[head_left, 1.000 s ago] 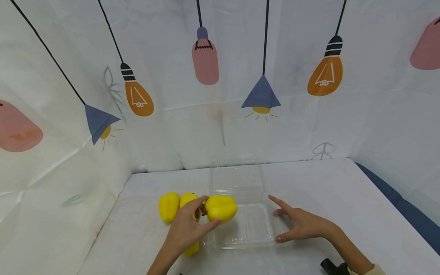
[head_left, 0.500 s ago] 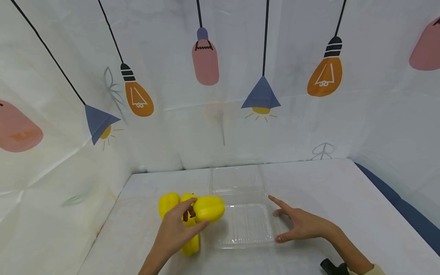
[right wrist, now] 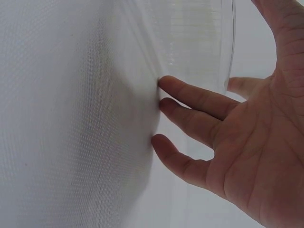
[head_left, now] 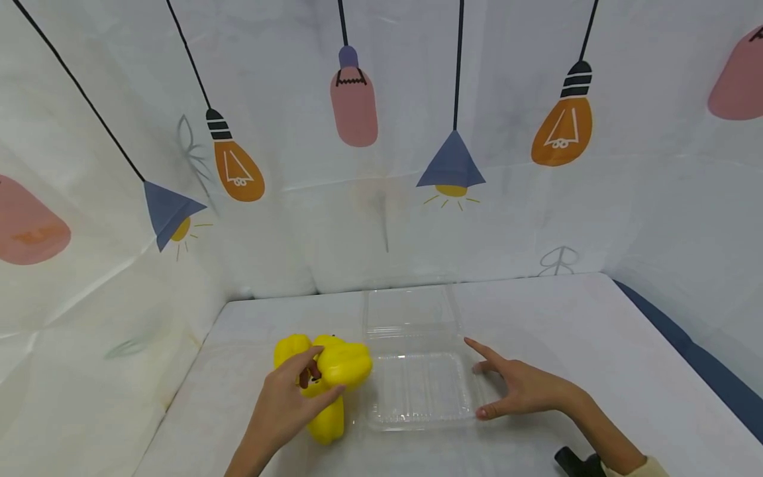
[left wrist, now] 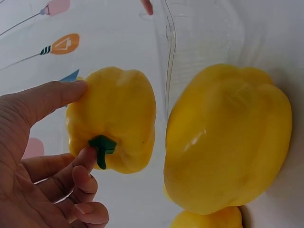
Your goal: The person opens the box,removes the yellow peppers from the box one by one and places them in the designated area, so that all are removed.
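Observation:
My left hand [head_left: 277, 404] pinches a yellow bell pepper [head_left: 347, 366] between thumb and fingers, just left of a clear plastic clamshell box [head_left: 420, 424]. In the left wrist view, the held pepper's green stem [left wrist: 102, 146] faces the fingers. Around it lie more yellow peppers: one at the back left [head_left: 291, 347], one behind it partly hidden, and one in front [head_left: 328, 424]. The nearer pepper [left wrist: 228, 142] looks large in the left wrist view. My right hand [head_left: 524, 389] is spread beside the box's right side, with fingertips [right wrist: 167, 84] down at the white cloth.
The box's lid [head_left: 411, 311] lies folded back toward the wall. A white cloth covers the table [head_left: 554, 318]. A printed wall sheet [head_left: 381, 225] with hanging lamps closes the back and sides. A black strap piece [head_left: 575, 462] shows near the right wrist.
My left hand has moved left with the pepper, from the box's left edge to over the other peppers. The right hand has stayed beside the box.

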Demonstrator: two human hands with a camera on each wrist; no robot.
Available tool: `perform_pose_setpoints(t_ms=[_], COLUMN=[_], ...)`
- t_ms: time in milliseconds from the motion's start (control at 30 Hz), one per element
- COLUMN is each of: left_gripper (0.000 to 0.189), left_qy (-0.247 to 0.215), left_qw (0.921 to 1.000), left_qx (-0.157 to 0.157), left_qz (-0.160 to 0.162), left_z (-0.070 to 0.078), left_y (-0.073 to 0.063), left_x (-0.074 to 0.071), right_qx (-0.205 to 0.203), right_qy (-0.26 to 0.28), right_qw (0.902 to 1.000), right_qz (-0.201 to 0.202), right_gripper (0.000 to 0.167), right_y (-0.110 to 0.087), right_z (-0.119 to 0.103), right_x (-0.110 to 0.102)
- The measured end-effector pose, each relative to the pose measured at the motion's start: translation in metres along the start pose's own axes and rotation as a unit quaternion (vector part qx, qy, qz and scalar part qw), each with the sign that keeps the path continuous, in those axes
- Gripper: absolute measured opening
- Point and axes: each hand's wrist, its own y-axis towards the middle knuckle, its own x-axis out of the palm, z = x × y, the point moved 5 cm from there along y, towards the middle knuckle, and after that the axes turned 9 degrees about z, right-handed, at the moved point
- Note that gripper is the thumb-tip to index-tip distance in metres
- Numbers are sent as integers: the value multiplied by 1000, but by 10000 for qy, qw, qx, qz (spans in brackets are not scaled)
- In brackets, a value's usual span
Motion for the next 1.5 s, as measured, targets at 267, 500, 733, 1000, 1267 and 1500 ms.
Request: perform_pose_setpoints(t_ms=[267, 500, 733, 1000, 1267, 1500], left_gripper=[63, 60, 58, 56, 56, 55], left_qy=[-192, -299, -69, -38, 171, 225], left_qw=[9990, 9985, 9994, 9997, 9996, 9993], left_qx=[346, 453, 332, 231, -42, -98], left_qz=[206, 28, 31, -62, -242, -296], left_z=[-7, -17, -26, -38, -49, -58], left_y=[1, -1, -3, -3, -4, -5], left_x=[-11, -19, -28, -41, -48, -57], right_qx=[46, 19, 41, 91, 77, 67], right_qy=[-66, -75, -6, 44, -11, 48], right_qw=[10000, 10000, 10000, 9999, 10000, 10000], right_qz=[1, 20, -15, -50, -38, -52], right_gripper=[109, 109, 109, 109, 110, 110], right_y=[0, 0, 0, -1, 0, 0], right_z=[1, 1, 0, 0, 0, -1], right_x=[1, 1, 1, 0, -1, -2])
